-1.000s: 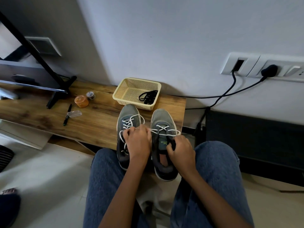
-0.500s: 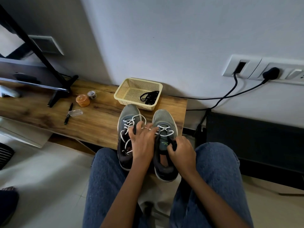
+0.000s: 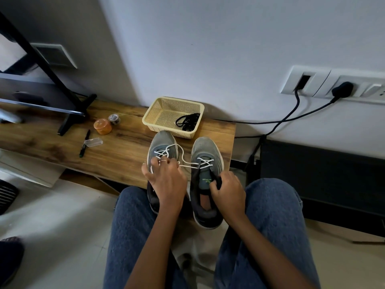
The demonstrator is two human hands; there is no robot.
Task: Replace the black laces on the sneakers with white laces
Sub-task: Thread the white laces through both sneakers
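Currently the right hand point(image 3: 228, 191), lower centre of the frame, pinches the tongue and collar of the right sneaker point(image 3: 206, 180), fingers curled round the edge. The left hand point(image 3: 166, 180) lies over the left sneaker point(image 3: 161, 149); its fingers are bent down onto the white lace point(image 3: 183, 157), but whether they pinch the strand cannot be told. One run of that lace crosses the gap between the shoes to the right sneaker's eyelets, where only the lower rows are crossed; the upper rows appear unthreaded.

Both shoes stand side by side, toes toward the wall, at the near right end of the wooden bench point(image 3: 125, 151). Behind the toes sits the yellow basket point(image 3: 158, 113), holding the removed black laces point(image 3: 187, 122).

Procedure, as judged: keep the tongue held flat and centred; draw the free end taut before feeding the next eyelet; check both ends for equal length. Risk: pulling across the gap may drag a shoe sideways.
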